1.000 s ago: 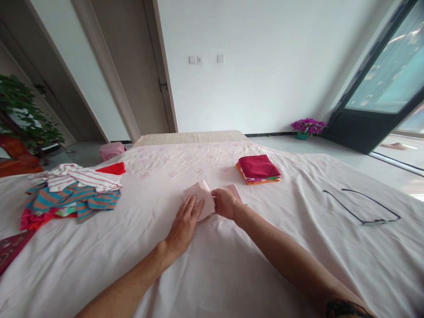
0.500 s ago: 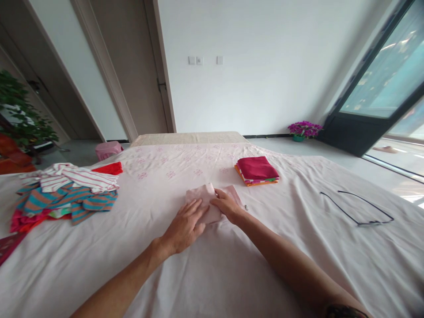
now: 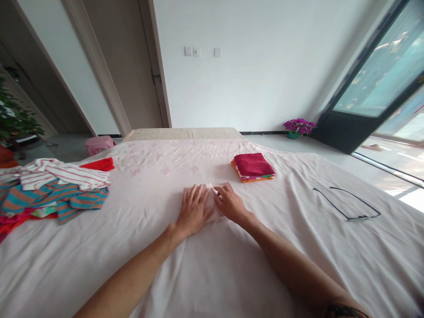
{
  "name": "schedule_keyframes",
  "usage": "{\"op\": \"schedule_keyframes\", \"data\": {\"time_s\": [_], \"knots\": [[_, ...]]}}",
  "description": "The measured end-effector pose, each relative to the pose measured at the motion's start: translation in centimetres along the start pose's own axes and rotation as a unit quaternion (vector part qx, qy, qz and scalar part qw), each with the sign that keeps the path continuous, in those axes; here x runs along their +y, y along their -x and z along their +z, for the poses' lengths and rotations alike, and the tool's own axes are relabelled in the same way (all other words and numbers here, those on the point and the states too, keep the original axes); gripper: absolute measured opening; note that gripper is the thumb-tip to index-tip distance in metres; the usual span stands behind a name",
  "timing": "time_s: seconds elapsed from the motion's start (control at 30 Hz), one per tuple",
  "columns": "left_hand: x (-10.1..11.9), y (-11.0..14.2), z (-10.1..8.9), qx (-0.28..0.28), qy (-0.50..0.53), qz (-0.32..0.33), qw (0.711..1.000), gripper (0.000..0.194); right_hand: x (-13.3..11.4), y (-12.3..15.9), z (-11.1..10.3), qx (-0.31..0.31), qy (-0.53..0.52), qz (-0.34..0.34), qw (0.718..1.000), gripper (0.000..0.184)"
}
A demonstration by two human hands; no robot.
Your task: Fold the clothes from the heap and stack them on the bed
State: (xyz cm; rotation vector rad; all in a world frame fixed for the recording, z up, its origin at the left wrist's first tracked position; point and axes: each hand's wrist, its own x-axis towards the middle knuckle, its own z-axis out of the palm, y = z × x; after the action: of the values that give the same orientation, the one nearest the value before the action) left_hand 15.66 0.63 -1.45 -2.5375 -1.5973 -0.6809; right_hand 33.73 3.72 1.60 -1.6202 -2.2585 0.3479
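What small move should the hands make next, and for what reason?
Probably the right hand should fold its side of the pink cloth leftward: the left hand lies flat on the cloth, and a corner shows beyond the right fingers.

Two bare hands – the left hand [image 3: 193, 210] and the right hand [image 3: 232, 204] – with slender fingers and narrow wrists. The left forearm [image 3: 130, 276] is bare and smooth in outline, widening towards seven o'clock. The right forearm [image 3: 294, 269] is bare too, broadening towards five o'clock, where a dark, mottled band [image 3: 344, 311] crosses it at the picture's edge – cut off, so whether jewellery or cuff is unclear.
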Motion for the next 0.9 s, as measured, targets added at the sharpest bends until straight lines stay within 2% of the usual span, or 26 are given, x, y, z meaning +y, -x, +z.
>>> {"op": "schedule_keyframes", "data": {"time_s": [0.07,0.13,0.23,0.33,0.47,0.57,0.63,0.8,0.9], "knots": [[-1.1,0.3,-1.1,-0.012,0.042,0.027,0.999,0.054,0.3,0.0,0.2,0.018,0.001,-0.011,1.000,0.036],[-2.1,1.1,-2.6,0.001,0.079,0.045,0.996,0.051,0.5,0.1,0.2,0.048,-0.010,-0.045,0.998,0.035],[-2.6,3.2,-4.6,0.028,0.092,0.053,0.994,0.048,0.3,0.2,-0.2,0.081,-0.042,-0.147,0.985,0.031],[-2.1,5.3,-5.6,0.022,0.075,0.034,0.996,0.046,-0.2,0.5,-0.8,0.057,-0.069,-0.244,0.966,0.025],[-1.2,6.4,-5.2,0.019,0.064,-0.001,0.998,0.032,-1.2,1.1,-1.4,-0.006,-0.057,-0.312,0.948,0.028],[-1.1,6.2,-4.7,0.019,0.070,-0.014,0.997,0.024,-1.7,1.5,-1.5,-0.035,-0.034,-0.339,0.940,0.036],[-1.1,6.1,-4.5,0.015,0.068,-0.016,0.997,0.022,-2.0,1.8,-1.3,-0.034,-0.019,-0.345,0.938,0.036],[-0.8,6.0,-4.6,0.019,0.046,-0.003,0.999,0.018,-2.1,1.8,-0.1,0.002,0.014,-0.339,0.941,0.013],[-0.6,6.0,-4.6,0.020,0.039,-0.007,0.999,0.015,-2.1,1.8,0.4,0.016,0.017,-0.334,0.942,0.012]]}}
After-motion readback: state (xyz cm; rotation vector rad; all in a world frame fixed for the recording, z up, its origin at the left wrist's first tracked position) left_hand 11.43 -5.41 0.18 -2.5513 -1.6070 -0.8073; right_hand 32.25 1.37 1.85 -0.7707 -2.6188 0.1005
